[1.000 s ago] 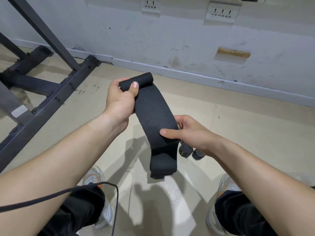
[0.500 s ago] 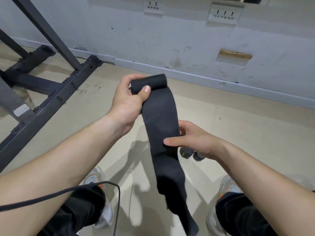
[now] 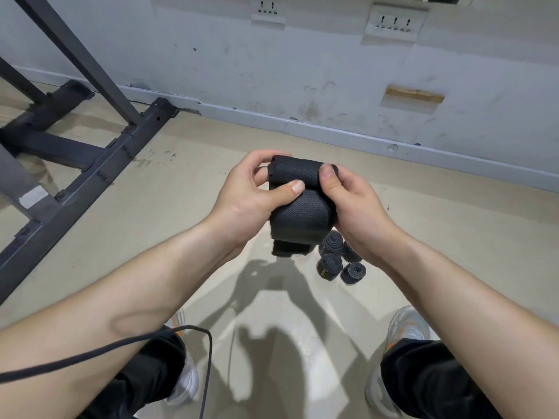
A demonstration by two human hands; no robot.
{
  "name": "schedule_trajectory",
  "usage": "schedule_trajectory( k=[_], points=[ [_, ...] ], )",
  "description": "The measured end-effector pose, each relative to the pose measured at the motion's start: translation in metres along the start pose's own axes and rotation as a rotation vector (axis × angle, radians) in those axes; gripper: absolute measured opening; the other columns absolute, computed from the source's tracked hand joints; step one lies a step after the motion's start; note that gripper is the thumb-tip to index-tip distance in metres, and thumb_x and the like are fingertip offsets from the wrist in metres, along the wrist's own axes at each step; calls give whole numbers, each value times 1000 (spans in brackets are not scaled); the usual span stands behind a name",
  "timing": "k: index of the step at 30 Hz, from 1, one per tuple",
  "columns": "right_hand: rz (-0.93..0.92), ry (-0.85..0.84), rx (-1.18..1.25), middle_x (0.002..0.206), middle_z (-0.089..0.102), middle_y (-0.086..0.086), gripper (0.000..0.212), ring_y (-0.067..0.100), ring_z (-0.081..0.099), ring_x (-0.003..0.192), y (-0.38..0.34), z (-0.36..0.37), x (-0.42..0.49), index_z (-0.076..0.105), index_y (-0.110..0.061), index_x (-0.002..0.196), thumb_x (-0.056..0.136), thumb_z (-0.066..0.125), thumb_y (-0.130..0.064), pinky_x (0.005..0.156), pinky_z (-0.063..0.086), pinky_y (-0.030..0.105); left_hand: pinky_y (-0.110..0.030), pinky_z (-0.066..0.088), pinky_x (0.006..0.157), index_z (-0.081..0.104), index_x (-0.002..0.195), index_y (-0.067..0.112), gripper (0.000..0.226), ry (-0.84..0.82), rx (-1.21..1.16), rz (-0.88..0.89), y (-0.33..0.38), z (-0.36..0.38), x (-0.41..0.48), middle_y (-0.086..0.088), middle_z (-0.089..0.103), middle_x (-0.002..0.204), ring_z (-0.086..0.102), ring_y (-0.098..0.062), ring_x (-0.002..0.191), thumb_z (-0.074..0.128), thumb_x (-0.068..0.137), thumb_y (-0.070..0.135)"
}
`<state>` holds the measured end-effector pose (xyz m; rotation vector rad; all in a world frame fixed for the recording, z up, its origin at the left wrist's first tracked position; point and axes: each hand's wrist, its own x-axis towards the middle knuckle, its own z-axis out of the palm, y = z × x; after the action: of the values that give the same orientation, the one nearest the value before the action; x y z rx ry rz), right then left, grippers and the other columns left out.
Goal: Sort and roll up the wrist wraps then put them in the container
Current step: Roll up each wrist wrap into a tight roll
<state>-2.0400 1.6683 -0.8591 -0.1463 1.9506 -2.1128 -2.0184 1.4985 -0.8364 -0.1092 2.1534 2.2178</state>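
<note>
The person is standing and holding a black wrist wrap point(image 3: 298, 207) out in front of the body, above the pale floor point(image 3: 453, 237). Both hands are working close together on it. The left hand point(image 3: 242, 201) is gripping the wrap's left side, with its fingers curling behind the rolled top and its thumb pressing across the front of the fabric. The right hand point(image 3: 357, 213) is gripping the right side, with its thumb pushing down on the end of the roll and its fingers tucking behind.

The wrap is showing a ribbed, woven weave. Its top edge is turning over into a short, thick roll, the band below is bulging between the two palms, and a short dark end is hanging free underneath.

Down on the floor, just below the right wrist, a small cluster of rolled wraps point(image 3: 331, 263) is sitting packed together, their spiral ends facing up.

A dark metal frame point(image 3: 90, 164) is standing to the left, by the scuffed grey wall point(image 3: 302, 71). A thin black cable point(image 3: 121, 346) is looping across the left forearm.
</note>
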Motion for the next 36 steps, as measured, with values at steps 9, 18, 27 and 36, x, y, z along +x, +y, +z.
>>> schedule_trajectory(
  k=[9, 18, 27, 36],
  points=[
    [65, 73, -136, 116, 75, 4, 46, 22, 70, 111, 2, 4, -5, 66, -16, 119, 100, 44, -52, 106, 50, 51, -43, 54, 99, 57, 119, 25, 58, -3, 114, -220, -3, 18, -7, 7, 73, 111, 71, -11, 104, 55, 82, 70],
    [44, 119, -316, 96, 63, -8, 29, 11, 60, 91, 3, 8, -11, 54, -20, 106, 108, 40, -44, 90, 48, 36, -51, 49, 104, 56, 121, 26, 67, -3, 296, -210, -14, 16, -8, 3, 68, 120, 65, -19, 114, 33, 84, 76],
    [109, 76, 80, 101, 69, 4, 27, 21, 66, 95, 0, 2, 0, 64, -26, 103, 87, 59, -47, 101, 50, 52, -27, 51, 71, 48, 119, 21, 10, -128, 111, -88, -9, 12, -1, 0, 62, 96, 61, -11, 80, 46, 109, 19],
    [-46, 61, 3, 92, 64, 4, 11, 21, 61, 85, 2, 0, -3, 59, -29, 99, 91, 59, -37, 80, 51, 45, -33, 52, 75, 50, 134, 14, 27, -145, -120, -212, -4, 16, -4, -14, 65, 103, 63, -27, 89, 49, 107, 16]
  ],
)
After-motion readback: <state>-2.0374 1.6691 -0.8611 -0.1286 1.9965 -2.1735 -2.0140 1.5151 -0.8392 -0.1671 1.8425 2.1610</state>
